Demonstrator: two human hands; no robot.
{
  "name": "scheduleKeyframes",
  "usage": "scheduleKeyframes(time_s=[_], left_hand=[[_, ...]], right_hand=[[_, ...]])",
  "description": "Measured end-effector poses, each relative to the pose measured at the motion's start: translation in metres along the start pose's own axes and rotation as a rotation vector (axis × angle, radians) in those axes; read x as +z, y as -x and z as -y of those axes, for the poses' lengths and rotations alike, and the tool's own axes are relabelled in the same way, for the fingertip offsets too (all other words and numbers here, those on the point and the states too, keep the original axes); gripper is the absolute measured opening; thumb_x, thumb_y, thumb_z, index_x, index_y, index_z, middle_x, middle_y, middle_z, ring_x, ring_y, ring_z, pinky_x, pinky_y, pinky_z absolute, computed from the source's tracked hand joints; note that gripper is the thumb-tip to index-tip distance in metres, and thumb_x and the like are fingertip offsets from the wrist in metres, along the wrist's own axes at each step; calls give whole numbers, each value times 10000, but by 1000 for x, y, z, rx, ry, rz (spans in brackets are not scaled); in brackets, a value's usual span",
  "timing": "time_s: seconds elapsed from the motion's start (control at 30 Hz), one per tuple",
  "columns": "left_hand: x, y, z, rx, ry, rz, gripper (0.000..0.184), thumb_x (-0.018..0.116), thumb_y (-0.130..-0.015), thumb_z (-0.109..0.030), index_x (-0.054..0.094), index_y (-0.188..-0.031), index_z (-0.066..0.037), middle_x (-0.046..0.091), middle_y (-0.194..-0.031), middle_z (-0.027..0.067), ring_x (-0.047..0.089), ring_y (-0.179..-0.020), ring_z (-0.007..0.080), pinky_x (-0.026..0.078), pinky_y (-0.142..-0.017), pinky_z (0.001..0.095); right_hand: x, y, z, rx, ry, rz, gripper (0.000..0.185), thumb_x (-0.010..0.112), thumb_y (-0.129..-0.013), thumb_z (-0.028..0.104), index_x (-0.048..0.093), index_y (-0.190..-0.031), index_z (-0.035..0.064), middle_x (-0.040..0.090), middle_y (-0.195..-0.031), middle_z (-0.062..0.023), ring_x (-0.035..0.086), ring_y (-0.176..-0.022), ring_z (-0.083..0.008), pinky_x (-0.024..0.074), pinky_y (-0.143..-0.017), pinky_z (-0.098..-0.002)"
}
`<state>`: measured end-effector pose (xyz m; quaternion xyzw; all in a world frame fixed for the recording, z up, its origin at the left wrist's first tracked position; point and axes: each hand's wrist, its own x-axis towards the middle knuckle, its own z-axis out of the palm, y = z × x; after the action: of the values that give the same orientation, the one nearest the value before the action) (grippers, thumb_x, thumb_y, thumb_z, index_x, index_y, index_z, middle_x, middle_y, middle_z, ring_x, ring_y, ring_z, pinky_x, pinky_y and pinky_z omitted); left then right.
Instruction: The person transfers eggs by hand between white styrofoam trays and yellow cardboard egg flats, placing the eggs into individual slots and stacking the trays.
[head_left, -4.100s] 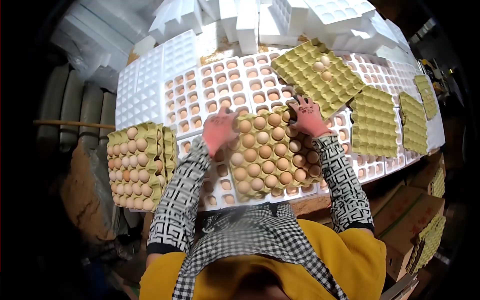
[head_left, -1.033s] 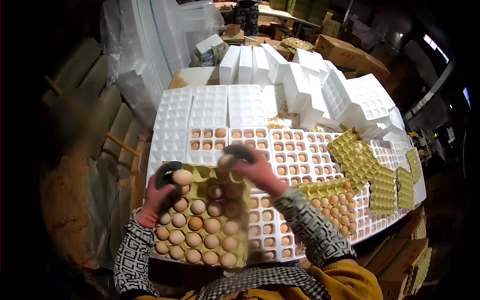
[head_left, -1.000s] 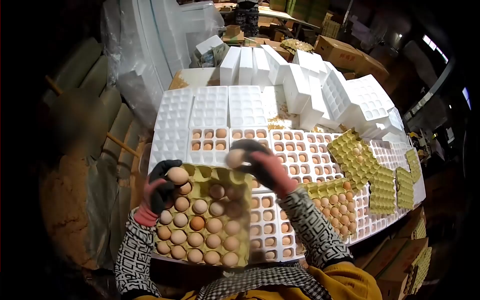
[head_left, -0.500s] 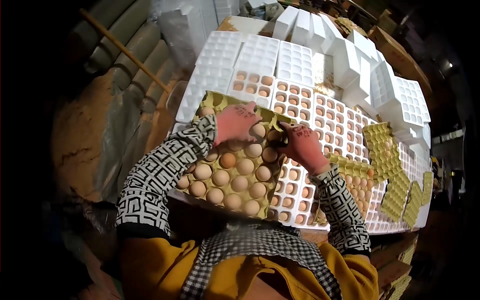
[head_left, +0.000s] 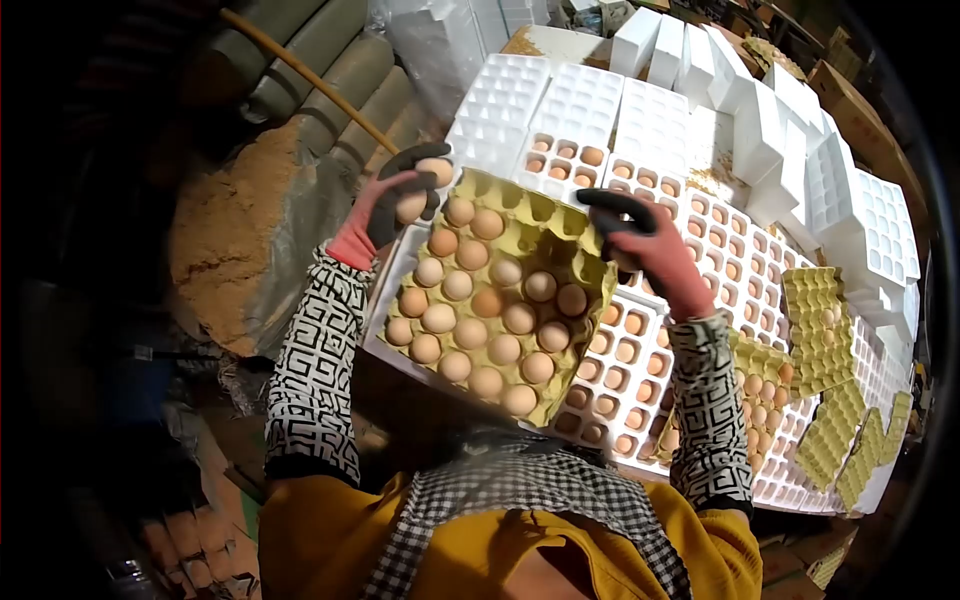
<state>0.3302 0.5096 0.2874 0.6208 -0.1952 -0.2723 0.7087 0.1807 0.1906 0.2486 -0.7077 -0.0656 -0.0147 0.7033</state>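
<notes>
My left hand [head_left: 385,205], in a pink and dark grey glove, is closed round two eggs [head_left: 411,207] just beyond the far left corner of a yellow moulded egg tray [head_left: 540,208]. The tray holds rows of brown and pale eggs [head_left: 485,382], with bare cups along its far side and far right. Over the tray's right edge is my right hand [head_left: 652,245], gloved the same way. Its index finger and thumb curve forward, and a pale egg [head_left: 624,262] shows partly beneath the palm. The rest of its grip is hidden.
White foam trays [head_left: 640,385], many filled with eggs, cover the table to the right. Unfilled foam trays [head_left: 575,100] lie at the back, with others standing on edge [head_left: 680,60]. More yellow trays [head_left: 820,330] lie far right. A wooden stick [head_left: 310,80] leans at left.
Both hands have risen from the tray and spread apart, my left moving out left with two eggs. More tray cups are bare. The view has shifted, moving the table rightward.
</notes>
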Motion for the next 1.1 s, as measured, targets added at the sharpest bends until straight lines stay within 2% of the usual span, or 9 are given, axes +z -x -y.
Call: scheduleKeyframes(time_s=[0.1,0.3,0.43,0.5,0.63,0.8,0.9,1.03,1.1], left_hand=[[-26,-17,5,30,-1001,92,502,770,-755,-159,628,-1233,-105,556,-1301,140,631,-1019,228,508,-900,308],[-19,-51,13,-13,-1849,465,597,794,-692,-433,635,-1208,-179,507,-1225,147,609,-1065,291,504,-878,416],[-44,-45,21,394,-1683,513,503,808,-682,-374,663,-1105,-144,502,-1279,160,625,-995,289,526,-788,396],[-81,-45,20,222,-1093,377,533,827,-670,-244,660,-1163,-127,509,-1306,156,623,-1056,291,519,-874,388],[-176,-126,92,169,-579,-165,539,826,-699,-113,641,-1203,-69,548,-1266,120,583,-1146,261,490,-954,340],[-172,-219,166,-5,-1085,-130,518,796,-740,-333,641,-1207,-170,538,-1267,166,546,-1175,334,487,-953,425],[-177,-223,191,132,-1129,-17,546,802,-733,-287,633,-1232,-148,544,-1292,165,587,-1144,284,489,-959,397],[-193,-243,184,177,17,-293,350,662,-867,-56,603,-1203,23,685,-1094,140,641,-1024,233,503,-879,312],[-194,-255,172,299,-312,-477,313,601,-890,-26,602,-1201,11,665,-1118,163,627,-1049,273,478,-927,335]], right_hand=[[60,-43,4,-176,1050,-23,414,705,-827,414,670,-1180,200,624,-1122,-152,663,-943,-227,540,-749,-325],[134,-107,-64,148,1320,86,263,636,-809,280,660,-1008,108,539,-1187,-175,645,-914,-312,544,-701,-413],[114,-85,-34,-161,1235,18,413,790,-698,301,684,-1082,193,511,-1326,-187,655,-943,-295,551,-733,-389],[101,-80,-24,-116,898,-35,496,812,-714,252,664,-1177,149,518,-1352,-177,662,-960,-249,550,-767,-375],[95,-134,5,467,58,-432,404,705,-873,212,626,-1224,28,596,-760,2,529,-591,-75,478,-532,-248],[83,-283,-90,389,-205,-521,292,633,-938,269,633,-1098,25,476,-691,30,453,-532,-93,440,-498,-290],[100,-336,-144,433,-30,-509,375,656,-914,276,614,-1173,7,542,-692,-26,486,-516,-135,476,-486,-310],[115,-355,-222,509,1344,-216,489,635,-873,278,521,-1284,40,630,-1075,-220,652,-956,-348,551,-774,-424],[122,-336,-217,499,1291,-192,468,609,-885,273,481,-1273,43,475,-1297,-273,608,-1052,-416,520,-884,-462]])
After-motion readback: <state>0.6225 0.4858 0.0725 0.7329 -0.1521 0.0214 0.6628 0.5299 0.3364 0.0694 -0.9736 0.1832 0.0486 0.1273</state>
